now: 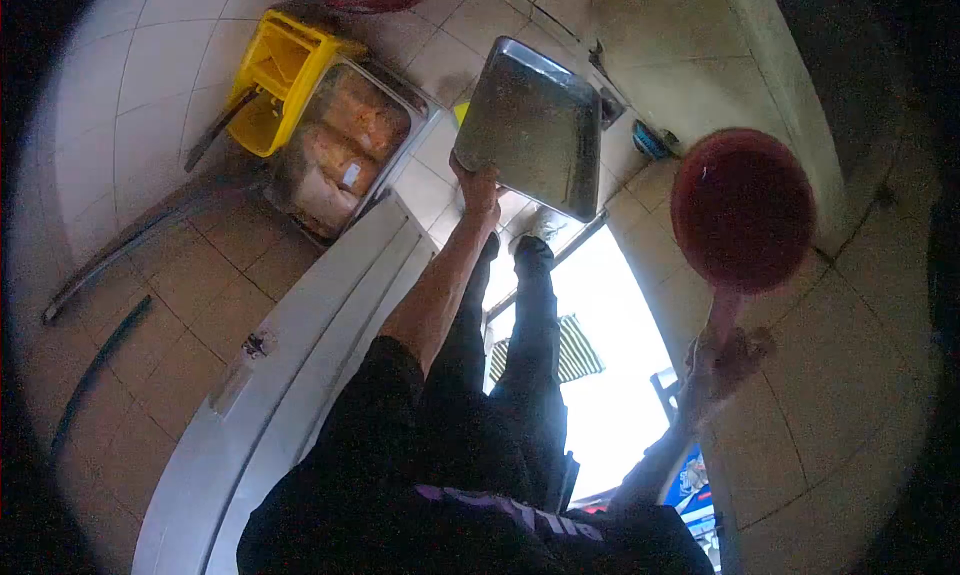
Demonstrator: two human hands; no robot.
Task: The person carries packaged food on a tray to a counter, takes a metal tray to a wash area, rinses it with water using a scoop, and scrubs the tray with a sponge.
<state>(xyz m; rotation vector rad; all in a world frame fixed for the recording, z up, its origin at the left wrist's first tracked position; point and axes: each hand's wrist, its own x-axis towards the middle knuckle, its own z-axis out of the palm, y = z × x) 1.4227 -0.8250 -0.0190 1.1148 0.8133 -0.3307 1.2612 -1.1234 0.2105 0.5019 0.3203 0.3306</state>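
The left hand [478, 190] pinches the near left edge of a shallow, rectangular silver metal tray [530, 130], which extends beyond the grip with its raised rim visible. The right hand [722, 363] is closed on the handle of a round, deep-red dipper [743, 210]; the hand is blurred, so the exact placing of its fingers is hard to tell. The dipper's bowl is beyond that grip, to the right of the tray and apart from it.

To the left of the left hand, a rectangular metal-rimmed container [345, 150] holds orange-brown and pale contents, and a bright yellow plastic item [285, 70] is against its far left side. A white panelled door [300, 375] stands below and left of the left-hand grip, just beside the forearm.
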